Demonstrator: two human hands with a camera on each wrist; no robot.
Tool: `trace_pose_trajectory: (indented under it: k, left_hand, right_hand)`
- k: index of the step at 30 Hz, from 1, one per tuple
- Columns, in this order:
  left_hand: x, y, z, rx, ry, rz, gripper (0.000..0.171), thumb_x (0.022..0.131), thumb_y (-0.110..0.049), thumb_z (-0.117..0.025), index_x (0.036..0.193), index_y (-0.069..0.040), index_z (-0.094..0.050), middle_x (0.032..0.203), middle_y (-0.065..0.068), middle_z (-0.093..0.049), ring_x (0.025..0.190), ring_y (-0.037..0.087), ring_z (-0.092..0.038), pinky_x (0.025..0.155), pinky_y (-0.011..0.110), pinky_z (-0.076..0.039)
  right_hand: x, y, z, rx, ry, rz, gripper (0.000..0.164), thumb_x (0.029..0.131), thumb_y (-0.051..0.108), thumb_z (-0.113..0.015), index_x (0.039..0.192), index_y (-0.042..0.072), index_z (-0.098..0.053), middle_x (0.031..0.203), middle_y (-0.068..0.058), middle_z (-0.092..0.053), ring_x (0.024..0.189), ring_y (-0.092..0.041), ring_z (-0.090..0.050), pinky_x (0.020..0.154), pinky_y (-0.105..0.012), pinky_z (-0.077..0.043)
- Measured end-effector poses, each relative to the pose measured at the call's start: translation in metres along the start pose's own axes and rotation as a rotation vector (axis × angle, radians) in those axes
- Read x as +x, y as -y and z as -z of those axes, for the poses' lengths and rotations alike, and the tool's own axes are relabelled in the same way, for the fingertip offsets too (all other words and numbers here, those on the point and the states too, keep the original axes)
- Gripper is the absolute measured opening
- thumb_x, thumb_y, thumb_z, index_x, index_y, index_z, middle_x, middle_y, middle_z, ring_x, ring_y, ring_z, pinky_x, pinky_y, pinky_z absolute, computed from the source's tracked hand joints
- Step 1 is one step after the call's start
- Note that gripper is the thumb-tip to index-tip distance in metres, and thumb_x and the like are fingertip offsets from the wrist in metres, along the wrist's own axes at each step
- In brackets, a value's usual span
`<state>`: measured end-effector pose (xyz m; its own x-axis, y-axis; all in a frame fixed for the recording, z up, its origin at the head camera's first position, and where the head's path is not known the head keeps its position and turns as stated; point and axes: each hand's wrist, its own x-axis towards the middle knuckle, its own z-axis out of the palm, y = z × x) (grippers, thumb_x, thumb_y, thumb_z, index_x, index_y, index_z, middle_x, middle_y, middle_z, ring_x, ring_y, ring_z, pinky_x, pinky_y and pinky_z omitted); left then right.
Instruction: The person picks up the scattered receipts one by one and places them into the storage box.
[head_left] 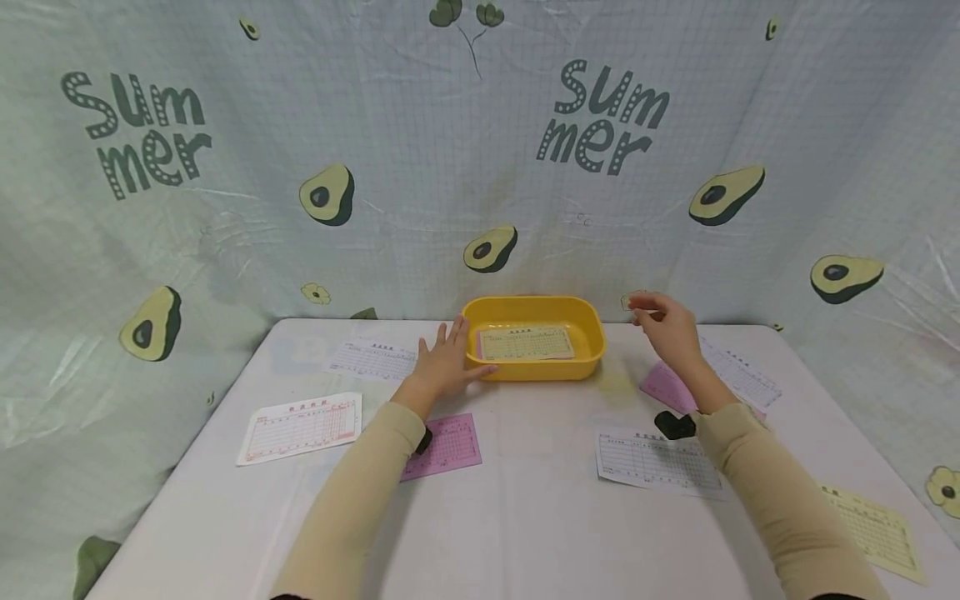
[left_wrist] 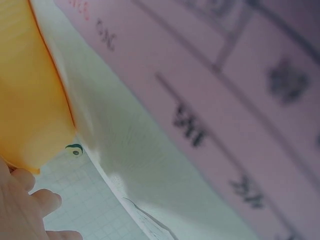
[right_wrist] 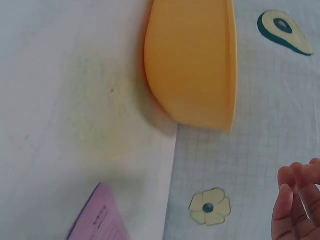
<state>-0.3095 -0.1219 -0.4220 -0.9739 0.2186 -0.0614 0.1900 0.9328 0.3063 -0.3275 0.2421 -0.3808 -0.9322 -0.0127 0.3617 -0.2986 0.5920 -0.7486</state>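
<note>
At the table's far side stands a yellow plastic tray [head_left: 588,369] with a pale yellow printed slip [head_left: 525,343] lying over a pink one inside. My left hand [head_left: 442,367] touches the tray's left end, fingers spread, thumb along the front rim; the left wrist view shows its fingertips beside the yellow wall. My right hand [head_left: 670,329] is raised to the right of the tray, fingers loosely bent, no slip visible in it. Beneath that arm are a pink slip [head_left: 667,387] and a white slip [head_left: 652,461]. Another pink slip [head_left: 453,443] lies partly under the left forearm.
Left on the table are a red-printed white slip [head_left: 303,427] and a blue-printed white slip [head_left: 371,360]. At the right lie another white slip [head_left: 738,372] and a yellow slip [head_left: 879,531] near the edge. A patterned curtain [head_left: 420,167] hangs behind the table.
</note>
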Motion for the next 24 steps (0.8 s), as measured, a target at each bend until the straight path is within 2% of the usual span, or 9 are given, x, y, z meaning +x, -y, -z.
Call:
trace_pose_trajectory:
  k: [5, 7, 9, 14, 16, 20, 22, 24]
  left_hand:
    - [-0.001, 0.000, 0.001, 0.007, -0.013, -0.006, 0.112, 0.094, -0.072, -0.054, 0.164, -0.004, 0.000, 0.171, 0.012, -0.001, 0.156, 0.038, -0.005, 0.120, 0.067, -0.006]
    - [-0.001, -0.001, 0.002, 0.005, -0.016, -0.007, 0.112, 0.093, -0.072, -0.054, 0.164, -0.005, 0.000, 0.171, 0.012, -0.001, 0.156, 0.038, -0.005, 0.120, 0.067, -0.007]
    - [0.000, -0.001, 0.001, 0.003, -0.011, -0.009, 0.112, 0.093, -0.072, -0.054, 0.164, -0.005, 0.000, 0.171, 0.012, -0.001, 0.156, 0.038, -0.004, 0.120, 0.067, -0.006]
    - [-0.001, -0.001, 0.001, -0.011, 0.004, -0.008, 0.113, 0.093, -0.072, -0.054, 0.164, -0.005, 0.002, 0.171, 0.012, 0.001, 0.156, 0.037, -0.002, 0.120, 0.066, -0.003]
    - [-0.001, -0.001, 0.001, -0.009, 0.004, -0.008, 0.113, 0.093, -0.073, -0.054, 0.164, -0.005, 0.002, 0.171, 0.011, 0.001, 0.156, 0.037, -0.002, 0.120, 0.066, -0.003]
    - [-0.001, -0.001, 0.001, -0.004, -0.003, -0.009, 0.113, 0.093, -0.072, -0.055, 0.164, -0.005, 0.001, 0.171, 0.011, 0.000, 0.156, 0.037, -0.002, 0.120, 0.066, -0.005]
    - [-0.001, -0.001, 0.001, -0.004, -0.004, -0.010, 0.112, 0.093, -0.072, -0.054, 0.164, -0.005, 0.001, 0.171, 0.011, 0.000, 0.156, 0.037, -0.003, 0.120, 0.067, -0.006]
    - [-0.001, 0.000, 0.001, -0.004, -0.003, -0.011, 0.112, 0.093, -0.072, -0.054, 0.164, -0.006, 0.001, 0.172, 0.011, 0.000, 0.156, 0.037, -0.003, 0.120, 0.067, -0.006]
  right_hand:
    - [-0.009, -0.009, 0.012, -0.007, -0.037, -0.020, 0.031, 0.108, 0.012, -0.052, 0.131, -0.005, -0.064, 0.123, -0.024, -0.068, 0.084, 0.000, -0.060, 0.068, -0.008, -0.046]
    - [-0.011, -0.015, 0.018, -0.010, -0.047, -0.021, 0.032, 0.108, 0.012, -0.052, 0.131, -0.006, -0.063, 0.123, -0.026, -0.068, 0.081, 0.007, -0.058, 0.068, -0.008, -0.047]
    - [-0.013, -0.020, 0.023, -0.029, -0.057, -0.032, 0.032, 0.108, 0.013, -0.052, 0.131, -0.006, -0.063, 0.123, -0.027, -0.068, 0.081, 0.006, -0.058, 0.067, -0.007, -0.047]
    - [-0.020, -0.033, 0.039, -0.100, -0.071, -0.113, 0.034, 0.108, 0.016, -0.053, 0.134, -0.005, -0.061, 0.126, -0.027, -0.066, 0.089, -0.010, -0.064, 0.067, -0.006, -0.044]
    - [-0.023, -0.039, 0.046, -0.117, -0.079, -0.135, 0.035, 0.108, 0.016, -0.053, 0.135, -0.006, -0.060, 0.127, -0.027, -0.065, 0.087, -0.006, -0.063, 0.066, -0.006, -0.043]
    - [-0.027, -0.050, 0.058, -0.124, -0.105, -0.154, 0.036, 0.108, 0.015, -0.052, 0.135, -0.008, -0.059, 0.127, -0.030, -0.064, 0.075, 0.015, -0.051, 0.064, -0.006, -0.042]
    - [-0.030, -0.054, 0.063, -0.128, -0.120, -0.175, 0.037, 0.108, 0.016, -0.052, 0.135, -0.008, -0.059, 0.126, -0.030, -0.064, 0.073, 0.017, -0.050, 0.063, -0.006, -0.042]
    - [-0.031, -0.059, 0.068, -0.139, -0.131, -0.207, 0.038, 0.108, 0.018, -0.051, 0.136, -0.008, -0.059, 0.127, -0.030, -0.064, 0.075, 0.011, -0.055, 0.063, -0.007, -0.042]
